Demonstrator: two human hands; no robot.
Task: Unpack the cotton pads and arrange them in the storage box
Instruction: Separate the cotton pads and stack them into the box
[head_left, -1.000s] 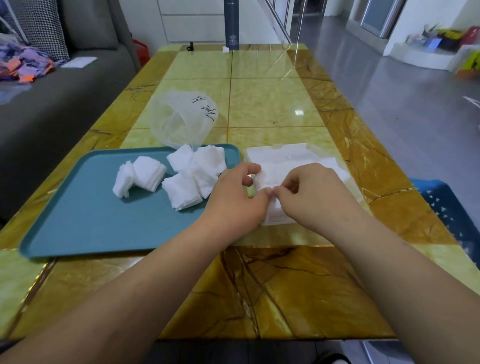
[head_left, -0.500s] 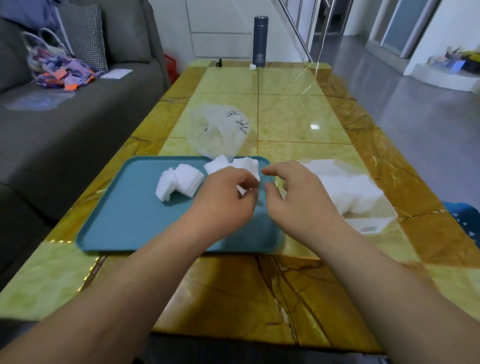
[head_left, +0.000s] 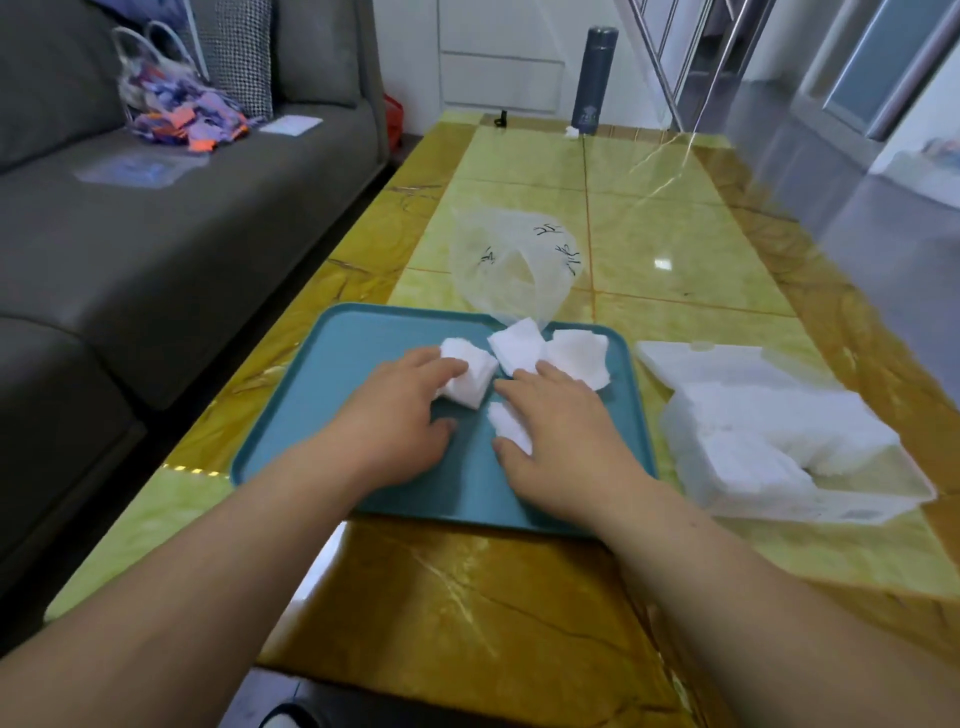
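Several white cotton pads lie at the far side of a teal tray (head_left: 322, 415). My left hand (head_left: 400, 415) reaches over the tray, its fingers lying on one stack of pads (head_left: 475, 382). My right hand (head_left: 563, 441) lies flat beside it, covering a small pile of pads (head_left: 511, 423) that shows between thumb and forefinger. More pads (head_left: 571, 356) lie just beyond my right fingers. To the right of the tray stands the clear storage box (head_left: 883, 501), lid open, with white pads stacked inside. A crumpled clear plastic bag (head_left: 514, 265) lies behind the tray.
The tray and box sit on a glossy yellow-green stone table (head_left: 675, 249). A dark flask (head_left: 595, 78) stands at the table's far end. A grey sofa (head_left: 182, 234) with a colourful bag runs along the left. Grey floor lies to the right.
Both hands have left the storage box and moved left onto the tray, coming down on the loose pads. The camera view has shifted left and downward.
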